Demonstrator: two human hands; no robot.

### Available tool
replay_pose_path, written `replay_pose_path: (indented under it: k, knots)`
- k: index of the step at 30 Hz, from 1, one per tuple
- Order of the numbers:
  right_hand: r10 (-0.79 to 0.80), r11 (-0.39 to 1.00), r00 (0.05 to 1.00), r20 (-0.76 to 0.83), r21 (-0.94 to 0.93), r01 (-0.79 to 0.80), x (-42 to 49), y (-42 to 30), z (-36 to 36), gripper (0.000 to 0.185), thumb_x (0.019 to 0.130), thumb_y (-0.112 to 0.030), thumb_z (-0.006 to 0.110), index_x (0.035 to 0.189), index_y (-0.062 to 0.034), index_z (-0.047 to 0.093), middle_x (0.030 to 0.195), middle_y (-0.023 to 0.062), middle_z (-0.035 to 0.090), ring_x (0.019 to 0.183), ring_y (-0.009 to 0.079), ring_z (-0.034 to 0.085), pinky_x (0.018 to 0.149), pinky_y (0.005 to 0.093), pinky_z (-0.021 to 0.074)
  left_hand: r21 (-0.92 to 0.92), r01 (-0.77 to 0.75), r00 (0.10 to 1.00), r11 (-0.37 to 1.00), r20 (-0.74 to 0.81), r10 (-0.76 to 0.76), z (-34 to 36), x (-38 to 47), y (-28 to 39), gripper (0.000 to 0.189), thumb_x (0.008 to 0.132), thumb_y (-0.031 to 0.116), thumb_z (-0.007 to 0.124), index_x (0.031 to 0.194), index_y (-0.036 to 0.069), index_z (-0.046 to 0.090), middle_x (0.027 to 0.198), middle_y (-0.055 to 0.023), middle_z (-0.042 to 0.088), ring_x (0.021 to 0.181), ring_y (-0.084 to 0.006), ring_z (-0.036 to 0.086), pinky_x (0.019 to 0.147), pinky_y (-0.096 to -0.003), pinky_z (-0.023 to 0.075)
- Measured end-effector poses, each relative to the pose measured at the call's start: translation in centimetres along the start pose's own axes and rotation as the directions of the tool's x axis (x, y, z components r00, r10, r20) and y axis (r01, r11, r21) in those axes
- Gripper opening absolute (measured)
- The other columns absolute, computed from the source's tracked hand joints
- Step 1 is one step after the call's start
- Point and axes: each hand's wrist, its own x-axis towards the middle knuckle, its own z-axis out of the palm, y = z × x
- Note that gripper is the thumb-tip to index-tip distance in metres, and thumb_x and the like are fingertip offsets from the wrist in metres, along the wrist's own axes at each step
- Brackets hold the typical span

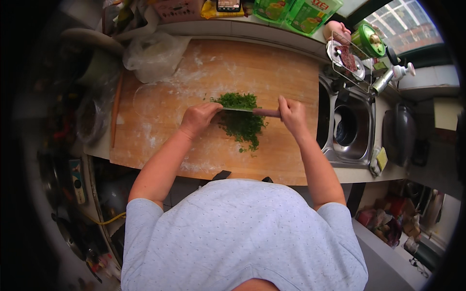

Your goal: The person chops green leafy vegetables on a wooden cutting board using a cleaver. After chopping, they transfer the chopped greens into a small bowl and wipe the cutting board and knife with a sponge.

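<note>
A knife [238, 109] lies level across a heap of chopped green herbs [244, 125] on a large wooden board [284, 145]. My right hand [293, 112] is closed on the end of the knife's brownish handle. The fingers of my left hand [200, 115] pinch the far end of the blade, at the heap's left side. Chopped bits lie on both sides of the blade, and a few are scattered about the heap. White flour dusts the board, mostly on its left half.
A clear plastic bag [156, 58] rests on the board's back left corner. A wooden rolling pin [117, 109] lies along the left edge. To the right is a steel sink [351, 127] with a sponge [382, 158] beside it. Green bottles [309, 14] and a wire rack [351, 62] stand behind.
</note>
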Motion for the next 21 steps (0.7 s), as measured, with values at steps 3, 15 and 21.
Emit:
replay_pose_path:
  k: [3,15,21]
  knots:
    - [0.08,0.992,0.997,0.021,0.1,-0.082,-2.1,0.4,-0.4,0.052,0.098,-0.037,0.056,0.065,0.001,0.067,0.052,0.0162,0.058,0.049,0.0238,0.059,0.054,0.0415,0.0459,0.059,-0.041,0.991,0.997,0.133,0.033,-0.5,0.5,-0.3,0.013,0.09,0.014,0.067,0.102,0.013,0.071,0.096,-0.0078,0.074,0.082,-0.0296,0.071,0.067,-0.039,0.0571]
    - [0.009,0.995,0.999,0.048,0.102,-0.014,-1.7,0.5,-2.0,0.05,0.098,-0.033,0.056,0.065,0.0038,0.065,0.05,0.0145,0.057,0.049,0.0211,0.06,0.052,0.0389,0.0456,0.011,0.054,0.996,0.998,0.065,-0.054,-0.1,-0.7,1.5,0.014,0.09,0.016,0.07,0.103,0.014,0.074,0.097,-0.0063,0.075,0.086,-0.0263,0.072,0.069,-0.0352,0.0578]
    - [-0.009,0.999,1.0,-0.001,0.049,0.009,4.3,-1.4,0.3,0.056,0.099,-0.039,0.053,0.065,0.0035,0.065,0.048,0.0125,0.057,0.046,0.0217,0.06,0.051,0.0389,0.0459,0.1,0.035,0.999,0.994,0.016,-0.037,0.0,2.5,-0.9,0.016,0.09,0.016,0.07,0.105,0.014,0.073,0.1,-0.0074,0.074,0.085,-0.0297,0.071,0.069,-0.0387,0.0568]
